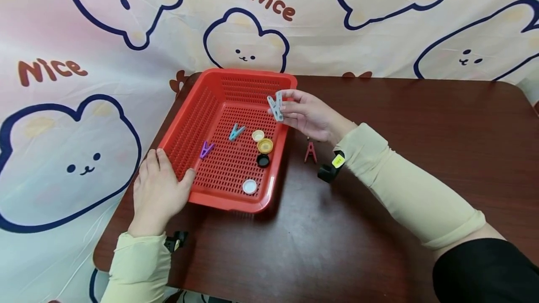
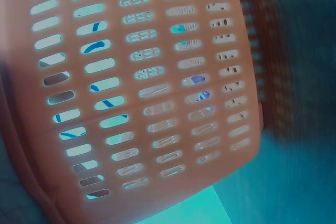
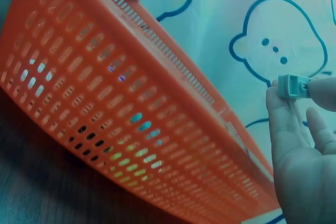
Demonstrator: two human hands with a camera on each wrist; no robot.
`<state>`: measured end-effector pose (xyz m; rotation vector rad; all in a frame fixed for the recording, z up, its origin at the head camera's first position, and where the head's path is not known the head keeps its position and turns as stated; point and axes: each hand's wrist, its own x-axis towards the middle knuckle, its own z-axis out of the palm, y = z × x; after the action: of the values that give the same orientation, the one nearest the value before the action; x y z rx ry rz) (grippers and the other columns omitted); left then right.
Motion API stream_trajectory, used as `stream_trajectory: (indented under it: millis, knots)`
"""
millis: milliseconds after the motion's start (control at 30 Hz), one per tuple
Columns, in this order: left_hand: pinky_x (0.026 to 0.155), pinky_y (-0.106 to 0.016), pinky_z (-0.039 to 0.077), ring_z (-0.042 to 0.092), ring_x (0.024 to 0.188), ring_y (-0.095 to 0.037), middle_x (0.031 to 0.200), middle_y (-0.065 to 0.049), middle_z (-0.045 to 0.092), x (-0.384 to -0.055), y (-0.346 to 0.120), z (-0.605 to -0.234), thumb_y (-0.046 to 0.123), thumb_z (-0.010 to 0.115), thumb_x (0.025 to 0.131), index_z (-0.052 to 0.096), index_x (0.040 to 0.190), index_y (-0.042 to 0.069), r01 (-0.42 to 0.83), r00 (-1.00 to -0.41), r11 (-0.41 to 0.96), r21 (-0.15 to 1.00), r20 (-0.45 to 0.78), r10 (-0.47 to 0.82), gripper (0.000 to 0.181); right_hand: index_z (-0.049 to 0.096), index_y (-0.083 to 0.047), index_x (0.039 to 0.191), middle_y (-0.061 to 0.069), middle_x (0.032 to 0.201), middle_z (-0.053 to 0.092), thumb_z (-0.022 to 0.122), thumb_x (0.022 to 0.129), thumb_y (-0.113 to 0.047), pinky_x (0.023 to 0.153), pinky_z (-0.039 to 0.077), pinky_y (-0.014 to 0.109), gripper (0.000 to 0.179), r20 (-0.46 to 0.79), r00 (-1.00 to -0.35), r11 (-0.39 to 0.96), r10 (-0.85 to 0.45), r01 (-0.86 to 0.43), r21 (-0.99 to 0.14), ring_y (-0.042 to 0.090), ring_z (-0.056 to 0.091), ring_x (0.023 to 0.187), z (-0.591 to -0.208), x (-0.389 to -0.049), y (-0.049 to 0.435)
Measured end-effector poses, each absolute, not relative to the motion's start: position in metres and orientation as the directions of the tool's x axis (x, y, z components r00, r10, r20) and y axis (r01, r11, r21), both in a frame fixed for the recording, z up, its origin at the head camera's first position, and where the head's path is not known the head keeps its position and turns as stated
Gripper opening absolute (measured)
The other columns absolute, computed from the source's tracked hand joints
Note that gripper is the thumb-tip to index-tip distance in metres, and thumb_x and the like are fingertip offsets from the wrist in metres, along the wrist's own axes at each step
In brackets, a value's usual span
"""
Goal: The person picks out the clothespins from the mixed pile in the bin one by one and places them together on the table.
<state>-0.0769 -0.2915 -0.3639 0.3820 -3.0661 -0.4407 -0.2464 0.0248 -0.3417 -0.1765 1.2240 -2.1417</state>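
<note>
A red plastic basket [image 1: 252, 205] with slotted walls stands on the table. My left hand [image 1: 160, 191] holds its near-left corner, thumb over the rim. Above the basket's right rim, my right hand [image 1: 309, 113] pinches a pale grey clothespin [image 1: 275, 106] between thumb and fingers. The same clothespin [image 3: 294, 86] shows end-on in the right wrist view. Inside the basket lie a blue clothespin [image 1: 236, 132] and a purple clothespin [image 1: 206, 149]. A red clothespin [image 1: 310, 152] lies on the table beside the basket, below my right wrist. The left wrist view shows the basket's outer wall [image 2: 121, 114], but no hand.
Several round lids lie along the basket's right side: a cream lid [image 1: 258, 135], a yellow lid [image 1: 265, 146], a black lid [image 1: 263, 160] and a white lid [image 1: 250, 186]. The dark brown table [image 1: 421, 153] extends rightward. A printed cloth [image 1: 311, 50] hangs behind and left.
</note>
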Motion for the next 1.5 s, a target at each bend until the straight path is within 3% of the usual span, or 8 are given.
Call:
stream_trajectory:
  millis: [333, 733, 967, 1133, 1300, 1500]
  knots:
    - [0.111, -0.076, 0.021, 0.019, 0.141, -0.061, 0.157, -0.043, 0.015, -0.074, -0.293, -0.366, 0.037, 0.056, 0.100, 0.014, 0.155, -0.019, -0.242, -0.969, 0.929, 0.278, -0.025, -0.245, 0.089, 0.049, 0.000, 0.135, 0.015, 0.115, 0.069, 0.046, 0.105, 0.007, 0.092, 0.057, 0.034, 0.031, -0.191, -0.795, -0.441, -0.576, 0.499, -0.747, 0.024, 0.073, 0.101, -0.359, -0.250, 0.053]
    - [0.108, -0.078, 0.022, 0.019, 0.141, -0.061, 0.157, -0.043, 0.015, -0.073, -0.297, -0.368, 0.040, 0.054, 0.100, 0.014, 0.155, -0.018, -0.255, -0.966, 0.928, 0.272, -0.021, -0.259, 0.089, 0.058, -0.005, 0.123, 0.017, 0.119, 0.064, 0.042, 0.105, 0.010, 0.092, 0.057, 0.034, 0.028, -0.157, -0.799, -0.477, -0.581, 0.490, -0.729, 0.026, 0.071, 0.104, -0.380, -0.243, 0.085]
    - [0.107, -0.079, 0.022, 0.019, 0.142, -0.060, 0.157, -0.043, 0.015, -0.074, -0.297, -0.369, 0.039, 0.055, 0.099, 0.014, 0.156, -0.018, -0.257, -0.965, 0.927, 0.274, -0.024, -0.261, 0.090, 0.048, -0.003, 0.133, 0.014, 0.119, 0.064, 0.036, 0.105, 0.012, 0.090, 0.057, 0.032, 0.033, -0.193, -0.800, -0.499, -0.568, 0.521, -0.692, 0.025, 0.070, 0.105, -0.396, -0.235, 0.104]
    - [0.108, -0.078, 0.022, 0.018, 0.142, -0.060, 0.157, -0.043, 0.015, -0.073, -0.296, -0.369, 0.038, 0.055, 0.099, 0.013, 0.156, -0.018, -0.261, -0.964, 0.924, 0.278, -0.025, -0.265, 0.090, 0.053, -0.005, 0.128, 0.015, 0.122, 0.062, 0.038, 0.105, 0.012, 0.090, 0.057, 0.032, 0.033, -0.242, -0.807, -0.452, -0.539, 0.519, -0.726, 0.024, 0.070, 0.104, -0.409, -0.227, 0.115]
    - [0.108, -0.078, 0.022, 0.018, 0.142, -0.060, 0.157, -0.043, 0.015, -0.074, -0.294, -0.368, 0.038, 0.055, 0.099, 0.014, 0.156, -0.018, -0.255, -0.965, 0.927, 0.275, -0.019, -0.260, 0.089, 0.042, -0.001, 0.137, 0.020, 0.128, 0.057, 0.038, 0.105, 0.013, 0.089, 0.057, 0.030, 0.035, -0.276, -0.801, -0.381, -0.531, 0.516, -0.767, 0.025, 0.071, 0.108, -0.422, -0.219, 0.126]
    - [0.109, -0.078, 0.020, 0.017, 0.143, -0.061, 0.158, -0.043, 0.014, -0.075, -0.293, -0.367, 0.038, 0.055, 0.099, 0.013, 0.156, -0.018, -0.256, -0.965, 0.928, 0.271, -0.019, -0.261, 0.090, 0.033, 0.002, 0.142, 0.018, 0.123, 0.062, 0.038, 0.104, 0.013, 0.090, 0.056, 0.029, 0.040, -0.283, -0.800, -0.317, -0.529, 0.496, -0.809, 0.021, 0.071, 0.107, -0.432, -0.214, 0.136]
